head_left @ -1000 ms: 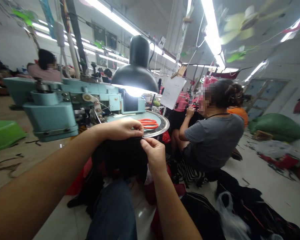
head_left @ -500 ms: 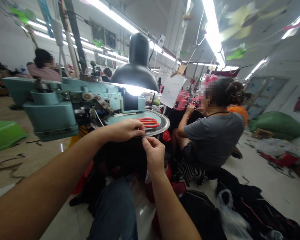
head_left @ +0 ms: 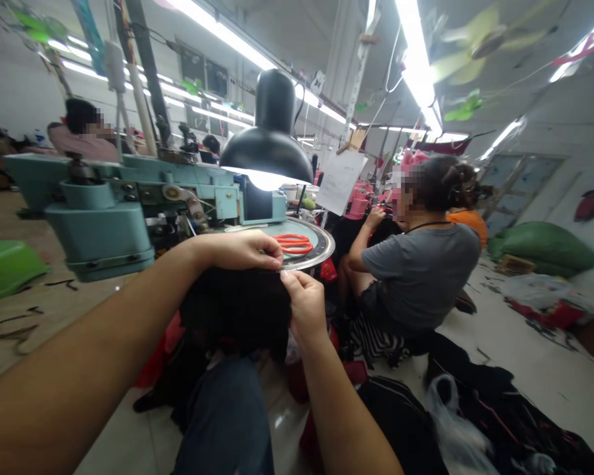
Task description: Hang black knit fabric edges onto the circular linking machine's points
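Black cloth (head_left: 237, 303) hangs below my hands, in front of the round machine plate (head_left: 321, 247). My left hand (head_left: 250, 251) is closed in a pinch at the cloth's upper edge. Just right of it, my right hand (head_left: 307, 297) pinches at the same edge, its fingertips close to the left ones. Any small item between the fingertips is too small to make out. Orange-handled scissors (head_left: 294, 243) lie on the plate right behind my hands; their blades are hidden.
A teal machine (head_left: 99, 224) stands at the left and behind, with a black lamp (head_left: 267, 145) lit over the plate. On the right sits a person in a grey shirt (head_left: 420, 264). Dark garments (head_left: 515, 409) and a plastic bag (head_left: 450, 415) lie on the floor.
The left hand has turned slightly and flattened over the cloth's edge. More of the black cloth shows, spread beneath both hands. The view has shifted slightly.
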Tool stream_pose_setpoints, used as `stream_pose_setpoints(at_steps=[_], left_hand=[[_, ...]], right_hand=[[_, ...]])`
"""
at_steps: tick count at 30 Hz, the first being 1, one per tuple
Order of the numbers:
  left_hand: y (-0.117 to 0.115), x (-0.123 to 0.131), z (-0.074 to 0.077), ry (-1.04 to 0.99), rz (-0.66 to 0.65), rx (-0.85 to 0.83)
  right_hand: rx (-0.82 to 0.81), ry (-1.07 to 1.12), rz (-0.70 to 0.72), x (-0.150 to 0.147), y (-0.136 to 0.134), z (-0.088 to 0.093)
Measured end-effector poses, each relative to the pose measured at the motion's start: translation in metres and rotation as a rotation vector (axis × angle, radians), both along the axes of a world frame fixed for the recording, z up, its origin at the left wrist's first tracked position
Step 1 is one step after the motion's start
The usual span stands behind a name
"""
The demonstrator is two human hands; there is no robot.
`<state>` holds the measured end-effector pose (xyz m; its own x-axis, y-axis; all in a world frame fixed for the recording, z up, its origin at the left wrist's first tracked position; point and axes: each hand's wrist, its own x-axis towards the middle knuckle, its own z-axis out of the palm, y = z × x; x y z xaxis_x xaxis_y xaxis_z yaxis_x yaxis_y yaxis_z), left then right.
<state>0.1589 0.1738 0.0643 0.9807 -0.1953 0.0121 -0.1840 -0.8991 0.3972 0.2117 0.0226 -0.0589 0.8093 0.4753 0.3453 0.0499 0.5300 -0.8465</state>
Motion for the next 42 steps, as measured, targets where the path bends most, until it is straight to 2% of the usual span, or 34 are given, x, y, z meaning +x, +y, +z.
stream_pose_setpoints(at_steps=[4, 14, 18, 21, 24, 27, 31, 34, 37, 39, 42], left_hand=[[0.003, -0.001, -0.003, -0.017, -0.017, -0.033], [0.000, -0.002, -0.013, -0.108, 0.024, -0.026], [0.001, -0.002, -0.013, -0.114, 0.037, -0.018], [0.000, -0.004, -0.012, -0.097, 0.041, -0.025], [-0.001, -0.004, -0.011, -0.084, 0.033, -0.058], [-0.002, -0.002, -0.012, -0.106, 0.017, -0.073], [0.001, 0.000, -0.012, -0.139, 0.038, -0.055], [0.002, 0.002, -0.011, -0.117, 0.074, -0.061], [0.001, 0.004, -0.012, -0.125, 0.099, -0.001], [-0.002, 0.000, -0.017, -0.300, 0.207, 0.038], [-0.009, -0.019, -0.033, -0.810, 0.484, 0.057]], right_hand=[[0.014, 0.079, 0.080, -0.004, 0.000, 0.002], [0.043, 0.065, -0.022, -0.008, 0.006, -0.004], [-0.034, 0.018, -0.108, -0.006, 0.006, -0.003], [-0.131, -0.045, -0.227, -0.002, -0.002, -0.011], [-0.194, -0.067, -0.309, 0.004, -0.023, -0.040], [-0.299, -0.030, -0.341, 0.010, -0.063, -0.086], [-0.463, 0.061, -0.466, 0.020, -0.142, -0.146], [-0.604, 0.066, -0.631, 0.031, -0.205, -0.177], [-0.814, -0.026, -0.721, 0.042, -0.248, -0.204], [-0.925, -0.201, -0.743, 0.046, -0.261, -0.223], [-1.007, -0.450, -0.750, 0.049, -0.260, -0.248]])
